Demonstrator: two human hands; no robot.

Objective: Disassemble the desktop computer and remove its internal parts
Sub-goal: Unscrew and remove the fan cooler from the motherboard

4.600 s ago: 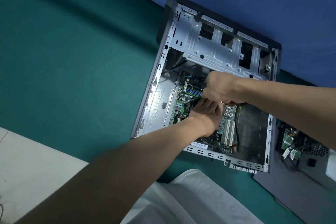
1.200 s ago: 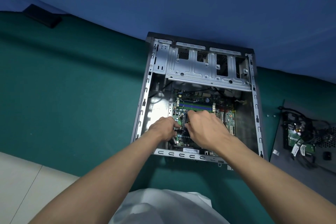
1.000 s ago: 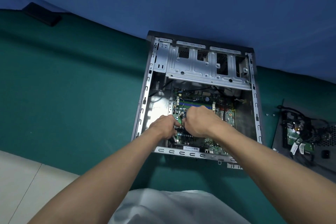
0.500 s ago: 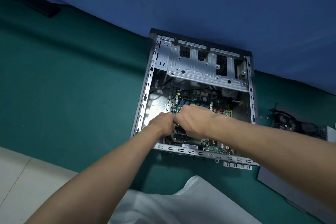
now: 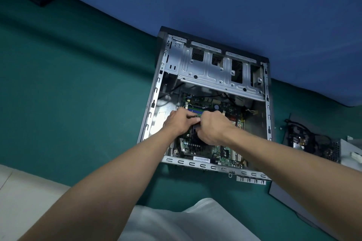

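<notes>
On the green surface [image 5: 78, 94] the case [image 5: 211, 73] lies open; over its board [image 5: 221, 155] our left hand [image 5: 177, 123] and right hand [image 5: 213, 129] have crept up beside the memory slots [image 5: 193, 112], fingers curled and meeting, though what they grip we cannot tell; we judge a part is being worked loose

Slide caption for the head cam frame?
Left hand and right hand meet over the motherboard in an open desktop case on green cloth, removed parts alongside.
</notes>
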